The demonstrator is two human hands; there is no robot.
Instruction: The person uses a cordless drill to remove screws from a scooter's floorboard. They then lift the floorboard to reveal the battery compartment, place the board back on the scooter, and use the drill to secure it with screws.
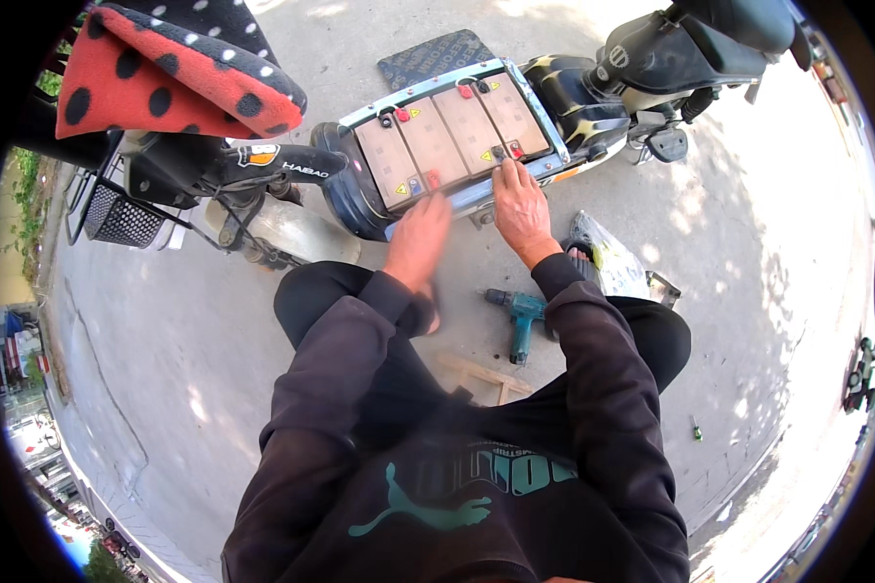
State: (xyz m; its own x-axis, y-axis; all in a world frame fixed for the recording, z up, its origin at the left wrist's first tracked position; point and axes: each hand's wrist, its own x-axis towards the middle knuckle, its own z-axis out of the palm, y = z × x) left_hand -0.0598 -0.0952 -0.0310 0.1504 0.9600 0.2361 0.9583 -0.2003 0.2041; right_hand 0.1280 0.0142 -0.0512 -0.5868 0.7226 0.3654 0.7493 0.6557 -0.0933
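Before me an electric scooter's metal battery frame (428, 87) holds several tan batteries (457, 126) side by side, with red and black terminals at their ends. My right hand (521, 206) reaches to the near edge, its fingertips bunched beside a dark terminal (499, 153); whatever they pinch is hidden. Near the red terminal (433, 179) of a battery on the left is my left hand (420, 240), smeared by motion, its fingers bent toward the near rim. What it touches does not show.
A teal power drill (522, 325) lies on the ground between my legs, beside a small wooden stool (486, 374). Right of it is a clear plastic bag (608, 257). A screwdriver (696, 428) lies farther right. A patterned dark mat (436, 58) sits behind the frame; a red spotted cover (165, 83) hangs at left.
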